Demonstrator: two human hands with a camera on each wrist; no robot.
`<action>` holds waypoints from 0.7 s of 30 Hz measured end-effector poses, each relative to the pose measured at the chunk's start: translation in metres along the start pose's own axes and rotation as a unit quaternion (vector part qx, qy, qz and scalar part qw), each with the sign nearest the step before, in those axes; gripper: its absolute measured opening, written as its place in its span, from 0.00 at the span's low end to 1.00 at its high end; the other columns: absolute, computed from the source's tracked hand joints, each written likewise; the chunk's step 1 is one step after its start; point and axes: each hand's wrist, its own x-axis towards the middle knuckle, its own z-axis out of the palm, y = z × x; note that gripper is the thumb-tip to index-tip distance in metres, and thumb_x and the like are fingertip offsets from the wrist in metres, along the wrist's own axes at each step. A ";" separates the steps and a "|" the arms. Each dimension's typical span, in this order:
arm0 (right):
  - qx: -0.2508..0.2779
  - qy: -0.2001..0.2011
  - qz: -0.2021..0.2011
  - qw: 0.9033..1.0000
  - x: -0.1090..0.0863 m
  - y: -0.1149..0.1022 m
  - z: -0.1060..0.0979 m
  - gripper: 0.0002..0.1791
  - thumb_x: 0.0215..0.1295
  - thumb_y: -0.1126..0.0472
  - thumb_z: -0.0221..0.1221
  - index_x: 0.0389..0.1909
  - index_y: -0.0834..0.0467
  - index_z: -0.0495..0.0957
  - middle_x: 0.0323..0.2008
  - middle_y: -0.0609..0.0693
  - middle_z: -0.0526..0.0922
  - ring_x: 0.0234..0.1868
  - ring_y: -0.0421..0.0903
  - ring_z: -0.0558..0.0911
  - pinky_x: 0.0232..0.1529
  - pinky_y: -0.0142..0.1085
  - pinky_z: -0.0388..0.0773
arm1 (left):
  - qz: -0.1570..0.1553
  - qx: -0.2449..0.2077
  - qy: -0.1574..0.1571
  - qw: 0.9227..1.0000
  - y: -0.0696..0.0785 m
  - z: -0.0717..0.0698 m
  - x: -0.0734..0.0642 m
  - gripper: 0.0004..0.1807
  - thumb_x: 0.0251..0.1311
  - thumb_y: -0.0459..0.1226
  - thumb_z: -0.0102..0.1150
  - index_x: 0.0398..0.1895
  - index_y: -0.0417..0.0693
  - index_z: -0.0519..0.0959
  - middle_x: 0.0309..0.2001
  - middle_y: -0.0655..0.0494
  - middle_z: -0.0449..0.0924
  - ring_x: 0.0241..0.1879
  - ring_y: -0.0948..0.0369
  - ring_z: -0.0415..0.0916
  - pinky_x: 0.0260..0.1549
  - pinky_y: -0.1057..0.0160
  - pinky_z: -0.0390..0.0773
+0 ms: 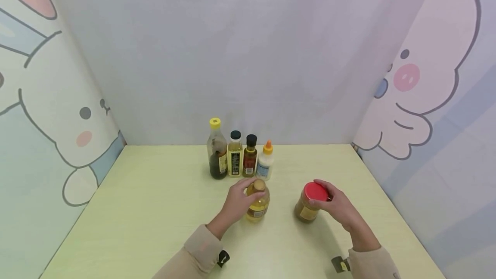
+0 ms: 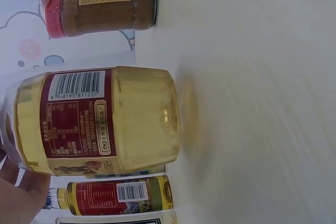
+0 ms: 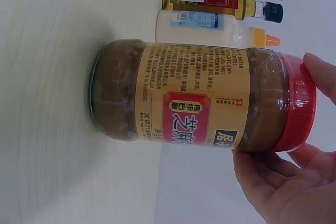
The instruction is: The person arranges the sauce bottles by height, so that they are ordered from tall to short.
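My left hand grips a bottle of yellow cooking oil around its upper part, just below the tan cap. Its red label with a barcode faces the left wrist view, and its base is close over the table. To the right, my right hand holds a jar of brown sesame paste by its red lid, thumb on one side and fingers on the other. The jar's yellow label shows in the right wrist view. It leans a little in the head view.
Behind the hands stand a dark sauce bottle with a yellow cap, a pale oil bottle, a black-capped bottle and a white bottle with an orange tip. Cloth walls enclose the pale yellow table on three sides.
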 end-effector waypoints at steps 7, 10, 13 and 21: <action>0.001 0.001 -0.001 1.000 -0.001 0.000 0.000 0.39 0.61 0.61 0.67 0.69 0.65 0.61 0.61 0.64 0.68 0.58 0.60 0.69 0.50 0.42 0.76 | -0.002 -0.007 -0.007 1.000 0.005 0.006 0.010 0.23 0.59 0.44 0.68 0.56 0.43 0.80 0.53 0.52 0.79 0.55 0.52 0.73 0.53 0.49 0.74; 0.000 0.001 -0.001 1.000 -0.001 0.000 0.000 0.39 0.60 0.61 0.67 0.69 0.65 0.61 0.61 0.64 0.68 0.58 0.60 0.69 0.50 0.41 0.76 | 0.002 -0.006 -0.010 1.000 0.008 0.008 0.015 0.23 0.59 0.44 0.68 0.56 0.45 0.80 0.53 0.54 0.79 0.55 0.54 0.74 0.53 0.51 0.74; -0.002 0.002 -0.001 1.000 -0.001 -0.001 0.000 0.39 0.60 0.61 0.67 0.69 0.65 0.61 0.61 0.64 0.69 0.58 0.60 0.70 0.50 0.41 0.76 | 0.010 -0.001 -0.012 1.000 0.011 0.009 0.019 0.23 0.59 0.44 0.68 0.56 0.46 0.80 0.52 0.55 0.79 0.54 0.55 0.74 0.53 0.51 0.74; 0.001 0.001 -0.003 1.000 -0.002 0.000 0.000 0.39 0.60 0.61 0.67 0.69 0.65 0.61 0.61 0.64 0.68 0.58 0.60 0.69 0.50 0.42 0.76 | 0.028 0.010 -0.014 0.999 0.016 0.016 0.032 0.23 0.60 0.44 0.67 0.57 0.44 0.79 0.52 0.53 0.79 0.53 0.55 0.75 0.52 0.49 0.75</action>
